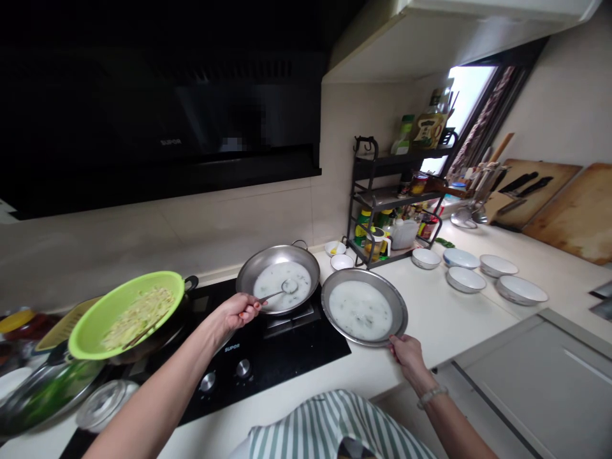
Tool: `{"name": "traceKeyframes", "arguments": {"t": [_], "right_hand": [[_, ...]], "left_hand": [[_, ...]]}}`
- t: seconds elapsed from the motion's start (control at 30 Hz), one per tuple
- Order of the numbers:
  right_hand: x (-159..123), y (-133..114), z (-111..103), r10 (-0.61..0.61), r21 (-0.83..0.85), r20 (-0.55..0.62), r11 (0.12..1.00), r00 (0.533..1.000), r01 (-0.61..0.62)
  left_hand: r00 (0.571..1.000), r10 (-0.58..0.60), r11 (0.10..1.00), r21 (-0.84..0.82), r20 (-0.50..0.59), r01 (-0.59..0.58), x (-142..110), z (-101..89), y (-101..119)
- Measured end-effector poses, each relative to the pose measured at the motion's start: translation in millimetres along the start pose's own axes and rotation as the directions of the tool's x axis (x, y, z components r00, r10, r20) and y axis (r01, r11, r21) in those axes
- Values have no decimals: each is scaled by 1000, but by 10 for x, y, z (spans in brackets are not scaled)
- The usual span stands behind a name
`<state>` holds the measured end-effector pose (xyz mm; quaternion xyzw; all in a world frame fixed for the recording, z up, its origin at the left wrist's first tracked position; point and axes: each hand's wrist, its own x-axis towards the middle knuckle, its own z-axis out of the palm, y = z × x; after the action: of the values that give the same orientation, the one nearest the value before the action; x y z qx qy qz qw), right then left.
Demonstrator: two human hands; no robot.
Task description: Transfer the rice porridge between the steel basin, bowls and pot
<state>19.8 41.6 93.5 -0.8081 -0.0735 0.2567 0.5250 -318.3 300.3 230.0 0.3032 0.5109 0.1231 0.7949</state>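
Observation:
My left hand (pixel 241 311) is closed around the handle of a metal ladle (pixel 289 286), whose bowl rests in the milky white liquid of a steel wok (pixel 248 271). The wok sits on the right burner of the black gas stove (pixel 306 350). With my right hand (pixel 406 352) I grip the near right rim of a wide steel basin (pixel 403 312). A similar whitish liquid with dark bits fills part of the basin, which is beside the wok at the stove's right edge.
A lime-green colander (pixel 86 328) of pale sprouts sits over the left burner. Several white bowls (pixel 466 279) stand on the right counter. A dark spice rack (pixel 377 185) is against the wall, cutting boards (pixel 574 204) lean far right, and the range hood (pixel 167 127) hangs above.

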Motion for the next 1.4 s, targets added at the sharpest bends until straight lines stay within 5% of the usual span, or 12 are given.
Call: {"name": "traceKeyframes", "arguments": {"t": [0.33,0.7,1.4], "right_hand": [[-4,-12,-1,9,-4,-1,1000,1000,-9],[-3,-15,1,10,8,3,1000,1000,-10],[20,20,5,15,29,-9,999,1000,-15]], "left_hand": [[999,28,1000,-3,29,-28,-41,55,3],[979,204,972,117,19,-205,-1,78,-70],[998,70,998,-6,-4,-70,-105,156,-9]]}}
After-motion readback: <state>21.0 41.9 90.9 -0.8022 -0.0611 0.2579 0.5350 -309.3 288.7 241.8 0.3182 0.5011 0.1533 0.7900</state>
